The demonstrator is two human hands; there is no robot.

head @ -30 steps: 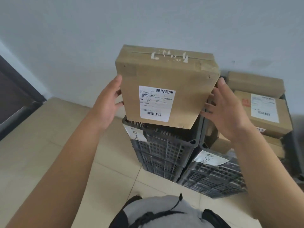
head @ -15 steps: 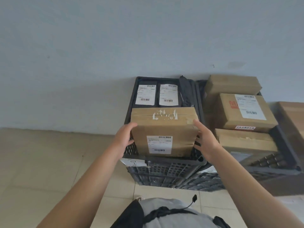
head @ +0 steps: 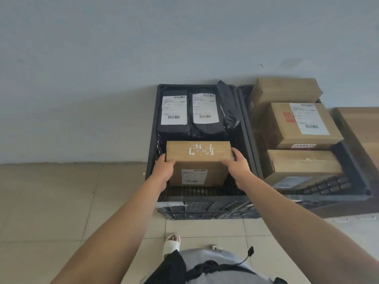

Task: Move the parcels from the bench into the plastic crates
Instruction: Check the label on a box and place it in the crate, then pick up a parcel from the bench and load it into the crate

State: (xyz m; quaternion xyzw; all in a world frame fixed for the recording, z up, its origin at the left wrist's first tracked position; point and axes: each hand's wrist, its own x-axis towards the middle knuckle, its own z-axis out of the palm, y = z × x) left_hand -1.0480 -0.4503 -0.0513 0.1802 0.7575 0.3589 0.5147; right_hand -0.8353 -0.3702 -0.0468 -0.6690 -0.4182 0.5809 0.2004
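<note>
A brown cardboard parcel (head: 198,160) with a white label stands upright inside the front half of the left black plastic crate (head: 151,140). My left hand (head: 164,171) grips its left side and my right hand (head: 238,169) grips its right side. Behind it in the same crate lie two black bagged parcels (head: 174,113) with white labels and a third black bag (head: 227,105) on edge. The right black crate (head: 352,160) holds three brown boxes, the middle one (head: 301,124) labelled.
A wooden bench surface (head: 361,130) shows at the far right. A pale wall stands behind the crates. Beige floor tiles (head: 61,201) spread to the left and front. My sandalled foot (head: 172,242) is just in front of the left crate.
Both hands have lowered the brown parcel from chest height down into the left crate. My view has tipped down over the crates.
</note>
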